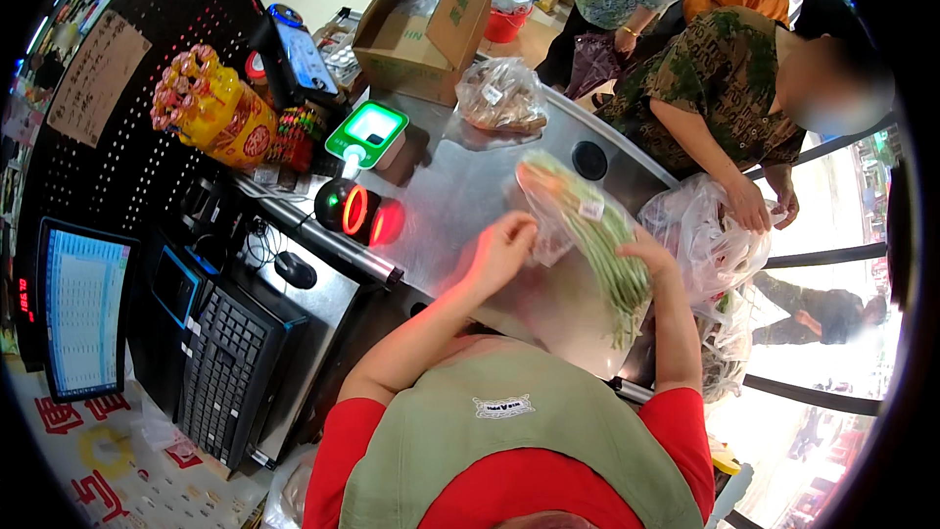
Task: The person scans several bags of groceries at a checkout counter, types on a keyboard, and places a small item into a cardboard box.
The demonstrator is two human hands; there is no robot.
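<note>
A clear plastic bag of long green beans, with something orange at its top end and a white label, lies slanted over the metal counter. My right hand grips the bag's right side. At the bag's left edge is my left hand, its fingers curled near the loose clear plastic; whether it pinches the plastic cannot be told. A black round scanner with a glowing red ring stands left of my left hand. Farther back on the counter sits another labelled clear bag with brownish contents.
An open cardboard box stands at the counter's far end, near a green-framed device. Keyboard, mouse and monitor are at left. Across the counter, a person in a patterned shirt handles white plastic bags.
</note>
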